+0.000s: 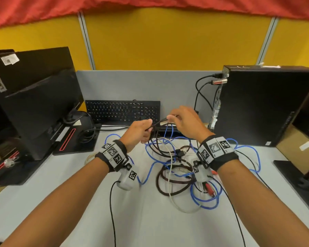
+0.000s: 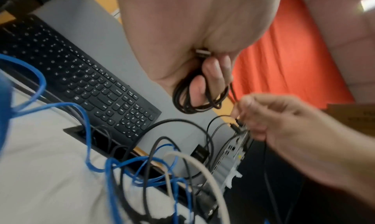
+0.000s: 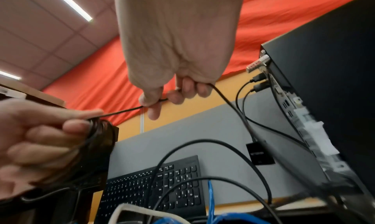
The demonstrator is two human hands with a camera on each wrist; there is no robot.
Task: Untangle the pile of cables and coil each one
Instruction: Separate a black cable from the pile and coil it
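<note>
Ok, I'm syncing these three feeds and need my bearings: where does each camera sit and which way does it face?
Head: worn on the head, looks down at the desk; both forearms, left hand, right hand.
Left wrist: looks along the left hand coiling the black cable.
Right wrist: looks along the right hand pinching that cable.
All share the keyboard.

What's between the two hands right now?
A short taut run of the black cable, from the coil gripped in the left hand to the pinch of the right hand. Nothing else crosses it; the right wrist view shows this best.
</note>
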